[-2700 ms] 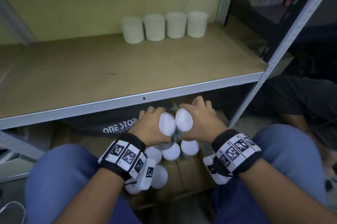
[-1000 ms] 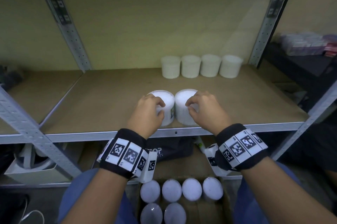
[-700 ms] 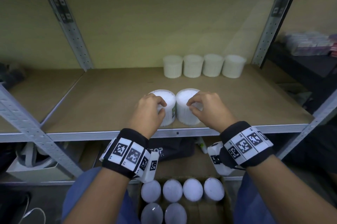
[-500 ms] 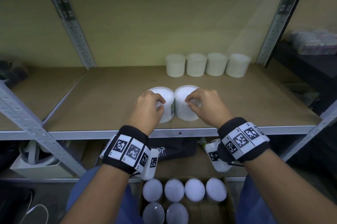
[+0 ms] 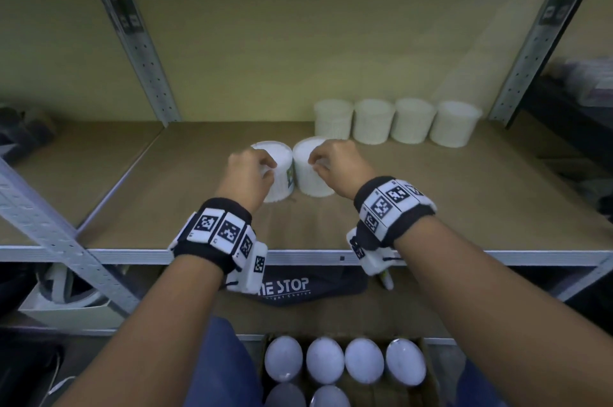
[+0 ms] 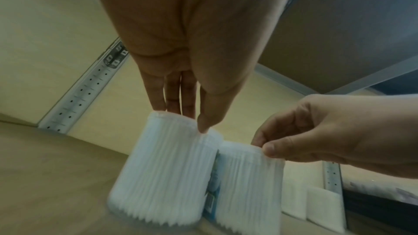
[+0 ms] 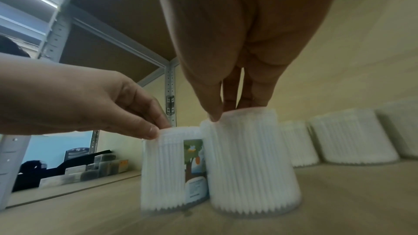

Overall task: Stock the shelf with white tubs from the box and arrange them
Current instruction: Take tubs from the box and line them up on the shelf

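- The left hand (image 5: 249, 175) pinches the top rim of the left tub (image 5: 277, 171), thumb in front and fingers behind; the tub stands on the shelf (image 5: 139, 207), about midway from front to back. Held only at the rim, it could tip or slip out if pushed back too fast
- The right hand (image 5: 335, 163) pinches the rim of the right tub (image 5: 306, 174) the same way. The two tubs touch side by side, so a nudge to one is likely to drag or skew the other
- The back row of four tubs (image 5: 396, 121) stands just behind and to the right. Sliding the pair back carelessly could knock that row out of line or topple one
- The box (image 5: 431, 383) below holds more tubs (image 5: 325, 361); a tub falling off the shelf's front edge could land among them
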